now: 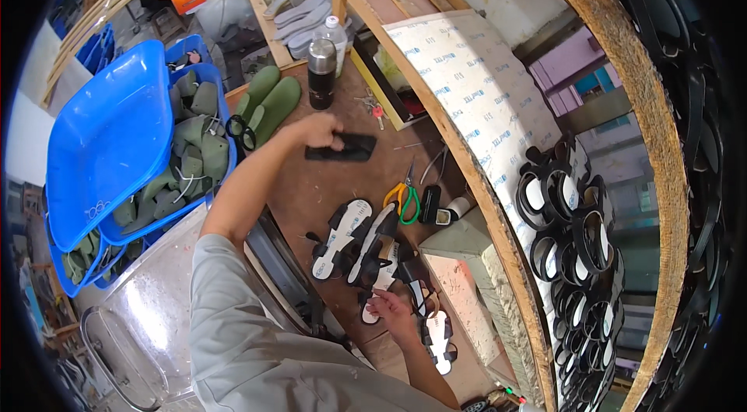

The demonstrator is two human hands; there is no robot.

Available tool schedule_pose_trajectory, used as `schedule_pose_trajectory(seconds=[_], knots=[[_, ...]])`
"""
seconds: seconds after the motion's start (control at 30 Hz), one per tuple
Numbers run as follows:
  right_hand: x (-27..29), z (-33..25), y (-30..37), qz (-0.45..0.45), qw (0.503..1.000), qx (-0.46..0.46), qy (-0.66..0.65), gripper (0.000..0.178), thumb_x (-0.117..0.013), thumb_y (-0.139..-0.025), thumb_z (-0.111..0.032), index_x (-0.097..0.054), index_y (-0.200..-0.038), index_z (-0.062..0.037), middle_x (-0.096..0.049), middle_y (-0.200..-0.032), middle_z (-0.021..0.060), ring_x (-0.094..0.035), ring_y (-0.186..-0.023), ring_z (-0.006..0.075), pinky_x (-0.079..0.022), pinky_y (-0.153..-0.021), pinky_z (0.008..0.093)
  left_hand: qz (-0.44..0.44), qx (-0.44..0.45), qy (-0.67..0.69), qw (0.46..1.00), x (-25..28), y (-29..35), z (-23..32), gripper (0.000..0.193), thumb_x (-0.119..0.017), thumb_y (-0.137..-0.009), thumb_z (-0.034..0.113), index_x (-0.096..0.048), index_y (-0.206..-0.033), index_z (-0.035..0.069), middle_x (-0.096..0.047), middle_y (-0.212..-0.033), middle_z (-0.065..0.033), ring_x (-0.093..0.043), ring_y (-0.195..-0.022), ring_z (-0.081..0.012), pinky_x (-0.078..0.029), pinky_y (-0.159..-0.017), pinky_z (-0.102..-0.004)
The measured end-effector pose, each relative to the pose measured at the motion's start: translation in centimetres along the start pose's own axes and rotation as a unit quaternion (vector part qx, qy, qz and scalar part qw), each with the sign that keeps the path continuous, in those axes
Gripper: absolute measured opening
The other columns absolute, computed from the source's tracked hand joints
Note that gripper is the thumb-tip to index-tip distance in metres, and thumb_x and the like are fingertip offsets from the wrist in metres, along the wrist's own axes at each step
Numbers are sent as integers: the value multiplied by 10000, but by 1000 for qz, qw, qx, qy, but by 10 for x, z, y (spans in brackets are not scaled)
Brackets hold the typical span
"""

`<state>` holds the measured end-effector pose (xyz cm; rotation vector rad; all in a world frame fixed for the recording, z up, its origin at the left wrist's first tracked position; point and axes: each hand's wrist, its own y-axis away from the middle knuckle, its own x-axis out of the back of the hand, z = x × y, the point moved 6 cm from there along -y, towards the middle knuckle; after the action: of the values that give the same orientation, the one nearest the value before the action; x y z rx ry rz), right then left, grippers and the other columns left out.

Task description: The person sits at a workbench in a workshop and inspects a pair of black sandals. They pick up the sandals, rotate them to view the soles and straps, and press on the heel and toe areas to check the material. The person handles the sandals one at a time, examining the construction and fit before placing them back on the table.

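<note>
Sandals (340, 241) with pale, smooth footbeds and wide black straps lie clustered on the lower part of the brown tabletop (311, 186), some side by side, others overlapping near the person's right hand (395, 316). That hand is partly curled, its thumb and fingers near one another at a pale footbed in the cluster; whether they grip it or only touch it, I cannot tell.

Farther up, the left hand (319, 132) is bent inward, its fingers drawn together at the left part of a flat, dark, rectangular object (356, 149) lying on the tabletop. Blur hides the fingertips, so I cannot tell whether they are closed on it.

Between the object and the sandals, toward the right, lie scissors (407, 185) with one orange and one green looped handle. Beyond the left hand stands a cylindrical tumbler (321, 81), black below and shiny metallic above, just in front of a clear plastic bottle (338, 35). Rounded, matte green foot-shaped forms (274, 107) rest to their left. At the far left, a glossy, smooth blue plastic tray (113, 132) leans over a blue bin heaped with dull grey-green pieces (194, 140). On the right, black looped straps (564, 194) crowd a rack edged with rough-grained wood (657, 132).
</note>
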<state>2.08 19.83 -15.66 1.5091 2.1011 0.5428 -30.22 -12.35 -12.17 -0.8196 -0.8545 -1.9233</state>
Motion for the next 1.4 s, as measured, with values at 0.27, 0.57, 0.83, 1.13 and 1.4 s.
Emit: schedule_pose_trajectory(seconds=[0.27, 0.57, 0.83, 1.13, 1.4], knots=[[0, 23, 16, 8, 1000, -26, 4, 318, -529, -945, -118, -498, -1228, 23, -634, -1015, 101, -626, -892, 154, -506, -805, 275, 134, 47, 475, 868, 52, -126, 54, 333, -687, -783, 195, -620, -1043, -2, -637, -790, -113, -625, -761, -204, -524, -675, -345], [7, 34, 38, 38, 998, 22, 39, 337, -570, -913, -76, -494, -1230, 9, -628, -980, 53, -603, -898, 119, -493, -796, 256, 485, -171, 121, 849, 13, -85, 183, 272, -628, -756, 225, -648, -958, 44, -638, -942, -202, -601, -872, -382, -497, -768, -445], [13, 37, 48, 71, 987, 78, 122, 318, -580, -901, -68, -522, -1204, 9, -642, -985, 57, -601, -889, 113, -490, -779, 256, 41, -53, -6, 998, -229, -165, 248, 474, -493, -846, 440, -559, -1218, 153, -553, -1228, -135, -549, -1110, -285, -462, -897, -392], [48, 58, 95, 151, 971, 55, 177, 310, -590, -898, -78, -537, -1193, 2, -639, -929, 45, -600, -838, 111, -483, -761, 253, -41, -83, 84, 992, -248, -178, 261, 455, -535, -803, 268, -547, -1239, 141, -586, -1185, -155, -544, -1121, -354, -449, -906, -472], [101, 62, 133, 268, 916, 64, 293, 296, -618, -886, -131, -568, -1147, 0, -644, -894, 76, -611, -820, 140, -494, -741, 277, 87, -150, 41, 984, -275, -207, 220, 676, -650, -712, 194, -392, -1327, 83, -458, -1255, -257, -497, -1137, -409, -438, -948, -457]])
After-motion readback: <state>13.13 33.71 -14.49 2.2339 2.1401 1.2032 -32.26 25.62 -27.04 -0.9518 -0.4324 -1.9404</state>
